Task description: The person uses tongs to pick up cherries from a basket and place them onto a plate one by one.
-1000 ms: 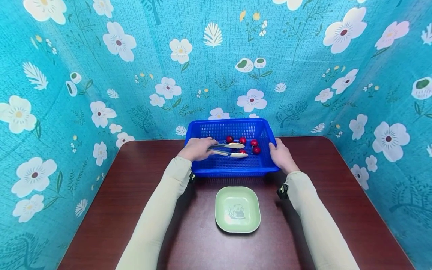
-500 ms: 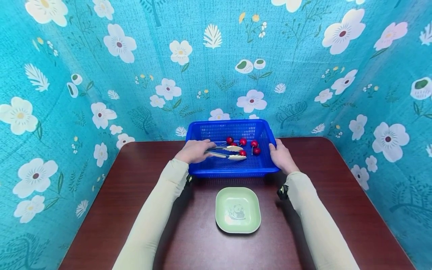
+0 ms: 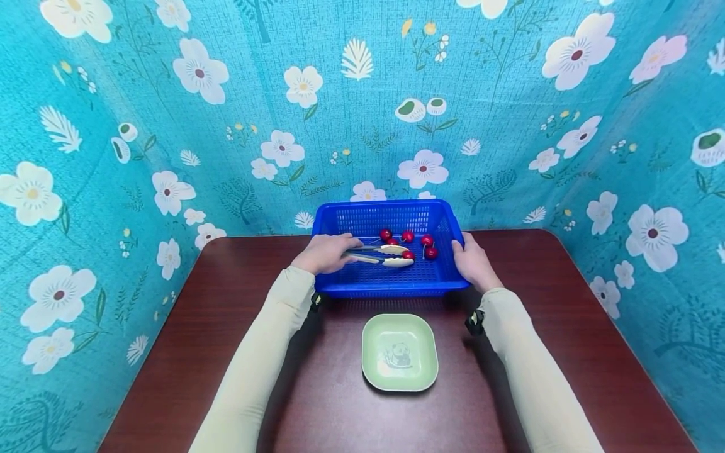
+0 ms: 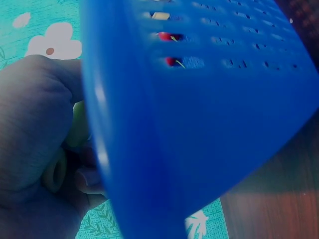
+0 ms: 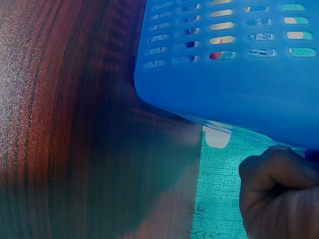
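Head view: the left hand (image 3: 325,254) grips food tongs (image 3: 398,262) in the blue plastic basket (image 3: 391,290), a red cherry (image 3: 408,255) between their tips near the ends; the right hand (image 3: 476,263) holds the basket's right side. Squeezed unevenly there, the smooth fruit might slip free.

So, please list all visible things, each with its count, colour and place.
Basket: 1, blue, on the table
Cherries: at least 6, red, in the basket
Tongs: 1, cream at the tips, in the basket
Plate: 1, pale green, in front of the basket
Table: 1, reddish brown, under the plate
Cloth: count unclear, teal floral, behind and beside the table
Sleeves: 2, cream, above the table
Wrist devices: 2, dark, beside sleeves
Left hand: 1, bare, holding the tongs
Right hand: 1, bare, holding the basket's rim
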`<state>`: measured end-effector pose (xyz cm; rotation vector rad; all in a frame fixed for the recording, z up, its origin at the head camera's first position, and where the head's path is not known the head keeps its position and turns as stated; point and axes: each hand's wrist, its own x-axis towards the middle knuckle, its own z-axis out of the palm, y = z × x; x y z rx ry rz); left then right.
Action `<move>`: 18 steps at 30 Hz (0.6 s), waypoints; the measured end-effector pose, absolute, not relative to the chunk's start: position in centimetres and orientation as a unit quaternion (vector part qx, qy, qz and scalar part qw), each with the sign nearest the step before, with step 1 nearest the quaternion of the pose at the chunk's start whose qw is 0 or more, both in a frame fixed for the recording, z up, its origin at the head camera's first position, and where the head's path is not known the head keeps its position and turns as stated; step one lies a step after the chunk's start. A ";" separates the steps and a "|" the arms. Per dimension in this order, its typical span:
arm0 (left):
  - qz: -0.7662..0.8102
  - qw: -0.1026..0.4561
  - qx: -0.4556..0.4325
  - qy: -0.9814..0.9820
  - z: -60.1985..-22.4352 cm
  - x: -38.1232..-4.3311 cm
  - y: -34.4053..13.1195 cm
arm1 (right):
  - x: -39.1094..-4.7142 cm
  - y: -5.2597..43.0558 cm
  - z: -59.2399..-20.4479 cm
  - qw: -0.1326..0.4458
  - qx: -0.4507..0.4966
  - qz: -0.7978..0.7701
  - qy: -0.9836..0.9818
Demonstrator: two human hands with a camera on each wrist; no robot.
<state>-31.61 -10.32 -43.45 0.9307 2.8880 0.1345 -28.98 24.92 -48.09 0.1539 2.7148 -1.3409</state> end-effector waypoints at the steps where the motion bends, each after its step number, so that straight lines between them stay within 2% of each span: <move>1: 0.044 0.052 0.306 0.950 -43.4 -31.6 -10.3 | -29.0 24.9 -48.1 0.055 0.051 -0.442 0.894; 18: 0.047 0.050 0.296 0.953 -43.4 -31.5 -10.3 | -28.9 24.8 -47.9 0.061 0.056 -0.451 0.888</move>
